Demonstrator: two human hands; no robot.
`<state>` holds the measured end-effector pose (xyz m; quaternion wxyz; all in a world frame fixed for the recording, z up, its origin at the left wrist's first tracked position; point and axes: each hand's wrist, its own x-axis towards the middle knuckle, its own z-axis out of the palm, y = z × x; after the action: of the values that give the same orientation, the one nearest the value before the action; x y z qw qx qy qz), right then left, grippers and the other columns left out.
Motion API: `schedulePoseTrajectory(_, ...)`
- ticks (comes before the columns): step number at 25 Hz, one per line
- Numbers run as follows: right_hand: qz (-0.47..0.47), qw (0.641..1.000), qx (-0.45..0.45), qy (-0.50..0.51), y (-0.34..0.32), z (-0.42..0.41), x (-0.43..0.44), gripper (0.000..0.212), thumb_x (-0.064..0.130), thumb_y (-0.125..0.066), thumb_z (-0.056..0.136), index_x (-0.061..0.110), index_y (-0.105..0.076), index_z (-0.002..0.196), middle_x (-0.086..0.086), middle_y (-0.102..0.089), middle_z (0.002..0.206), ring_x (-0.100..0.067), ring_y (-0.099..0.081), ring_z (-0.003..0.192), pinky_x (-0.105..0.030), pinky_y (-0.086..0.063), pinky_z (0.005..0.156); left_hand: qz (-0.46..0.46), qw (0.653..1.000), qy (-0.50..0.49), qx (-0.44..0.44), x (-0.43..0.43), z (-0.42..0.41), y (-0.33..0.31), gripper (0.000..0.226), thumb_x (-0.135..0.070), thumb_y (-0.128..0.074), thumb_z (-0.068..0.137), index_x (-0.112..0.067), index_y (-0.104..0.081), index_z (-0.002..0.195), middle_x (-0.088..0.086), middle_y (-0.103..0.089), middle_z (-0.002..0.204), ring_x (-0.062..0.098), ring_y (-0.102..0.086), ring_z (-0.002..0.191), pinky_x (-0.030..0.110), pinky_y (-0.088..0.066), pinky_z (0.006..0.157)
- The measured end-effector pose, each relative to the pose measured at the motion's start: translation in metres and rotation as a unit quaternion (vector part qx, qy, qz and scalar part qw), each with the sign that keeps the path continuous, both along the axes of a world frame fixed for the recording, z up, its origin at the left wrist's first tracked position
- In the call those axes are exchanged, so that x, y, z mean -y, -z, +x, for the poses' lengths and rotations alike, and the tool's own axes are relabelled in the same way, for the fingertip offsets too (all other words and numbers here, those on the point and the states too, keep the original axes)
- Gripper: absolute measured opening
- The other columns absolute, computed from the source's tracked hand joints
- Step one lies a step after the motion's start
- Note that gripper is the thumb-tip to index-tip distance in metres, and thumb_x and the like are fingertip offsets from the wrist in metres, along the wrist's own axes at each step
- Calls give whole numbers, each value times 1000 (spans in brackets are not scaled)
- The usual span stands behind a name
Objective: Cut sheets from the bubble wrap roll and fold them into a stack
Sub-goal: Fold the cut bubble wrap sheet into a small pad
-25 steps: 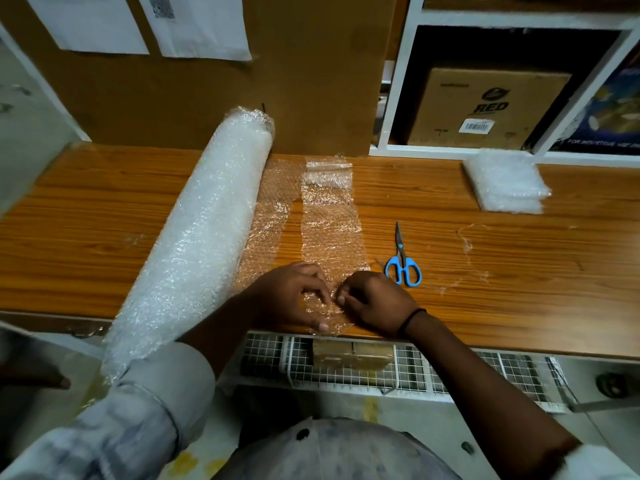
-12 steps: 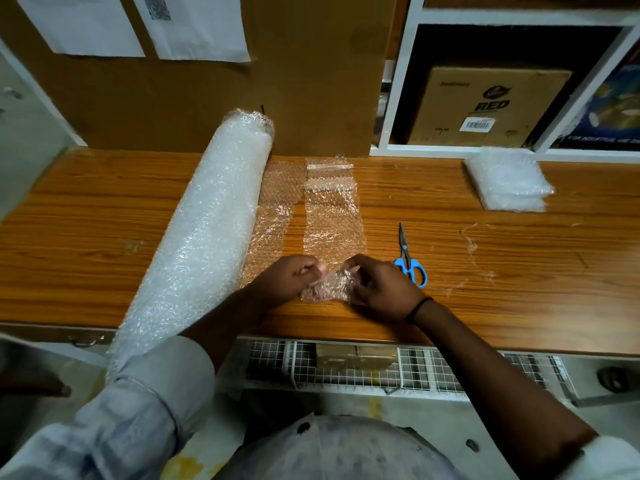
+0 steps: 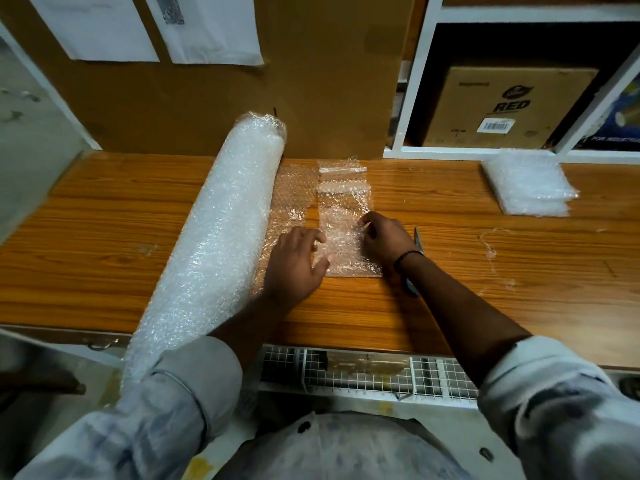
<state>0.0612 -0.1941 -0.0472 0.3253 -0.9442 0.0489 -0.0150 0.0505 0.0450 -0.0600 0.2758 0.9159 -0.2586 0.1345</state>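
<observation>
On the brown wooden worktop (image 3: 104, 237), the long white bubble wrap roll (image 3: 214, 244) lies at your left, with its loose clear flap (image 3: 294, 192) spread flat just beside it. Your left hand (image 3: 298, 261) pinches the left edge of the clear cut bubble wrap strip (image 3: 343, 202), whose near end is doubled over. Your right hand (image 3: 381, 237), fingers curled, nips the folded edge on the other side. Blue-handled scissors (image 3: 411, 286) lie partly under that wrist. The white stack of folded sheets (image 3: 530, 183) sits well apart, far right. Folding appears to be under way. The next move likely calls for carrying the fold toward the far end, keeping the edges square.
</observation>
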Motion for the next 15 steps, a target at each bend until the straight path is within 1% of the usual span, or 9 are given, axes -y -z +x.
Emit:
schedulePoseTrajectory(1, -12, 1000, 7, -1, 2, 4, 0, 30, 14, -63, 90, 18, -65, 120, -13, -75, 98, -35, -68, 96, -43, -56, 81, 26, 999, 15, 18, -1, 0, 2, 30, -42, -69, 91, -27, -62, 117, 0, -57, 120, 19, -50, 109, 34, -44, 84)
schedulePoseTrajectory(3, -61, 997, 35, 5, 6, 6, 0, 35, 17, -67, 90, 16, -65, 125, -14, -72, 114, -37, -64, 107, -44, -54, 88, 60, 996, 44, 39, -4, -2, 9, 24, -42, -68, 89, -29, -68, 109, -1, -57, 120, 22, -49, 113, 39, -45, 88)
schedulePoseTrajectory(4, -89, 995, 53, 10, 6, 4, -1, 37, 17, -68, 90, 15, -64, 127, -15, -68, 121, -39, -59, 113, -44, -51, 92, 66, 996, 47, 39, -5, -2, 13, 21, -42, -69, 88, -29, -69, 105, -2, -58, 119, 22, -49, 113, 41, -46, 89)
schedulePoseTrajectory(5, -109, 991, 80, 13, 5, -1, -3, 35, 17, -67, 91, 14, -65, 125, -15, -65, 124, -39, -56, 115, -45, -48, 92, 64, 996, 43, 37, -6, -4, 16, 18, -41, -71, 87, -30, -70, 101, -4, -59, 118, 22, -49, 113, 42, -46, 88)
schedulePoseTrajectory(7, -124, 983, 139, 0, 3, -21, -13, 25, 24, -62, 92, 15, -68, 115, -13, -63, 119, -37, -53, 111, -45, -44, 90, 50, 998, 31, 37, -8, -7, 20, 15, -43, -72, 86, -30, -71, 94, -5, -60, 115, 21, -50, 111, 38, -44, 86)
schedulePoseTrajectory(8, -124, 980, 156, -20, 3, -35, -18, 24, 29, -58, 92, 16, -68, 110, -10, -63, 115, -34, -53, 108, -44, -43, 89, 48, 998, 31, 39, -9, -9, 21, 16, -45, -71, 87, -30, -71, 94, -6, -60, 114, 20, -50, 110, 36, -42, 85)
schedulePoseTrajectory(10, -142, 975, 152, -80, 10, -65, -25, 25, 38, -58, 92, 20, -66, 107, -4, -63, 111, -28, -52, 107, -43, -42, 88, 62, 995, 54, 49, -12, -10, 21, 21, -49, -69, 88, -30, -72, 99, -7, -62, 115, 20, -51, 111, 35, -39, 84)
schedulePoseTrajectory(12, -185, 966, 128, -130, 23, -87, -25, 32, 47, -61, 93, 22, -65, 112, 0, -63, 116, -24, -52, 110, -42, -39, 88, 78, 990, 93, 67, -16, -10, 20, 23, -48, -67, 90, -30, -74, 102, -7, -65, 115, 21, -52, 112, 35, -38, 85)
schedulePoseTrajectory(15, -191, 966, 115, -133, 26, -96, -20, 39, 51, -61, 93, 23, -66, 119, 2, -63, 122, -23, -53, 114, -41, -36, 90, 89, 985, 123, 80, -18, -8, 18, 16, -36, -63, 95, -26, -73, 101, -7, -69, 111, 21, -54, 111, 39, -41, 86)
